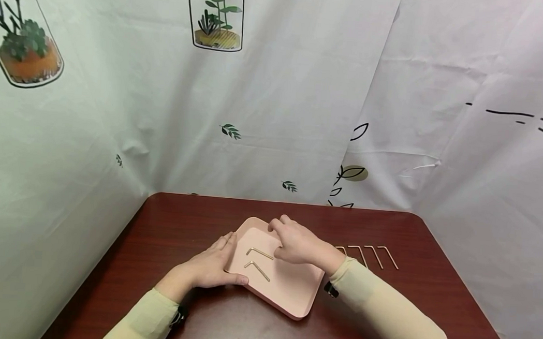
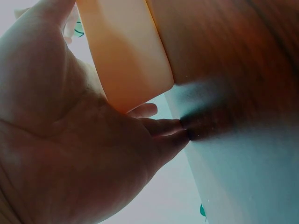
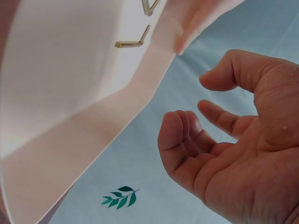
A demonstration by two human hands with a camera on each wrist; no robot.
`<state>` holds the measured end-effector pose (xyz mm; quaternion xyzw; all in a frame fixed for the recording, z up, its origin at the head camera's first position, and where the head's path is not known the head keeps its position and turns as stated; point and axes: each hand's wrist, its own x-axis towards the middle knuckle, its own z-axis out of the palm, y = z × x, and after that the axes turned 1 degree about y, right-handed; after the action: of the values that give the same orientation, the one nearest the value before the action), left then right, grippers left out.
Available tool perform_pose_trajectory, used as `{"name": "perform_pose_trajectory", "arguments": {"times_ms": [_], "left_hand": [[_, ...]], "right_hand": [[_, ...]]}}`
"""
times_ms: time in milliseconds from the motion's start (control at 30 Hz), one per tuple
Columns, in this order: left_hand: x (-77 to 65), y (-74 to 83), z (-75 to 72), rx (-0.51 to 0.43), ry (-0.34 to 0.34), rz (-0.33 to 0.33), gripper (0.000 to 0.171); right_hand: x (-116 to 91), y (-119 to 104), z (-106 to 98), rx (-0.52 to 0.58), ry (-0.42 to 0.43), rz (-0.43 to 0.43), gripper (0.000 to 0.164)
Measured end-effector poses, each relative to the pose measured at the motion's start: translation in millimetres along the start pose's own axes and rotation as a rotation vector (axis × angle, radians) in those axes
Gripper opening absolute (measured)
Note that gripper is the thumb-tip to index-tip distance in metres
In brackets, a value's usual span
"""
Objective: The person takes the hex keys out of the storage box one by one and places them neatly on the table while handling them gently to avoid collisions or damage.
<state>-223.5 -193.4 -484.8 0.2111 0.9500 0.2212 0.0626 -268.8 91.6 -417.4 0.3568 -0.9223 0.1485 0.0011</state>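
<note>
A shallow pink tray [image 1: 287, 290] lies at an angle on the table. Two brass-coloured L-shaped hex keys [image 1: 259, 271] rest inside it, towards its left side. Around the tray's left corner spreads my left hand [image 1: 210, 263], straight fingers along the outer wall and thumb at the near rim. In the left wrist view, fingertips [image 2: 175, 130] of that hand reach past the tray wall [image 2: 135, 56] to the tabletop. Over the tray's far right side is my right hand [image 1: 297, 242]; the right wrist view shows its fingers loosely bent, apart from the thumb, with nothing between them.
Several more L-shaped hex keys [image 1: 374, 256] lie in a row on the table, right of the tray and partly behind the right wrist. The dark red-brown table [image 1: 175, 220] meets white printed cloth [image 1: 275, 112] hanging at the back and sides.
</note>
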Motion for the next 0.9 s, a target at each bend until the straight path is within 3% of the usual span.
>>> {"name": "perform_pose_trajectory", "arguments": {"times_ms": [300, 900], "left_hand": [[-0.9, -0.1, -0.8, 0.003, 0.007, 0.016, 0.136], [-1.1, -0.9, -0.8, -0.003, 0.004, 0.008, 0.137]], "right_hand": [[7, -4, 3, -0.019, -0.012, -0.041, 0.049], [22, -13, 11, -0.031, -0.092, -0.042, 0.05]]}}
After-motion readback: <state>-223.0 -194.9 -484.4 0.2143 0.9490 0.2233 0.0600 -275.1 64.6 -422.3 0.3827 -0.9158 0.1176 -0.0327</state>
